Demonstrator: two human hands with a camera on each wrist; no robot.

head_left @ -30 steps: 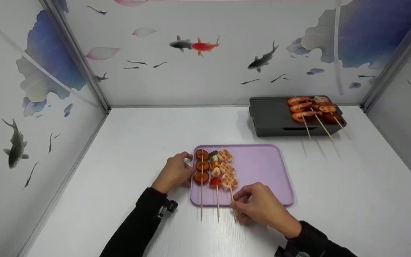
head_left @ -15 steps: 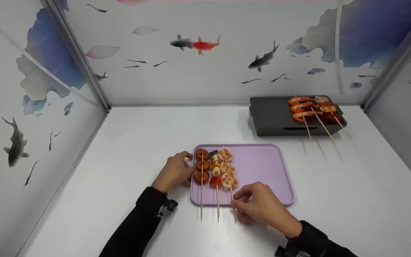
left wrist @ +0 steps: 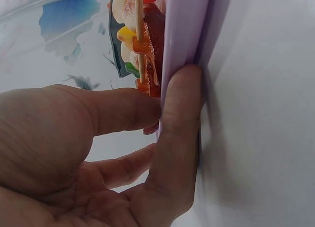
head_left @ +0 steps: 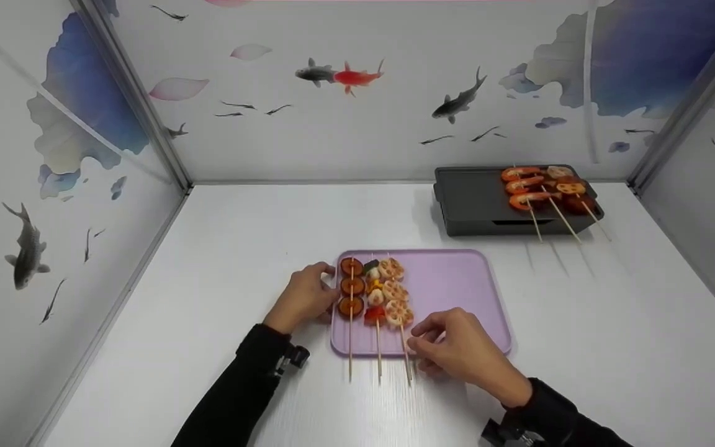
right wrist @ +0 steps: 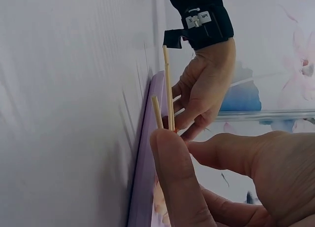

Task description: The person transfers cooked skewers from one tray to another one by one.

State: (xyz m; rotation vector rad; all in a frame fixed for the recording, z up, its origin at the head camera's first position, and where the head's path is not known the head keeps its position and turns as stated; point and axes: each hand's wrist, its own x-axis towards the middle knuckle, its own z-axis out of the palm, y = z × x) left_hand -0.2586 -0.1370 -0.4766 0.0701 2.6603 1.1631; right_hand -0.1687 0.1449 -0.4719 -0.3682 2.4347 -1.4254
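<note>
My left hand (head_left: 305, 298) pinches the left rim of a lilac tray (head_left: 450, 292); in the left wrist view the thumb lies inside the rim and a finger (left wrist: 179, 109) outside. Three skewers lie side by side on the tray, sticks over its front edge: round brown slices (head_left: 351, 287), mixed vegetable pieces (head_left: 375, 299), and lotus root slices (head_left: 395, 292). Beside the lotus root skewer's stick (head_left: 404, 354) is my right hand (head_left: 457, 344), fingers loosely bent and just off the stick. In the right wrist view a finger partly hides that stick.
A dark grey grill (head_left: 472, 198) stands at the back right of the white table (head_left: 258, 230). On its right half lie shrimp (head_left: 525, 186) and other skewers, sticks jutting over the front. Patterned wall panels (head_left: 357, 136) enclose the back and sides.
My right hand has let go of the lotus root skewer's stick and shifted slightly right and away from me. The left hand and the skewers stay in place.
</note>
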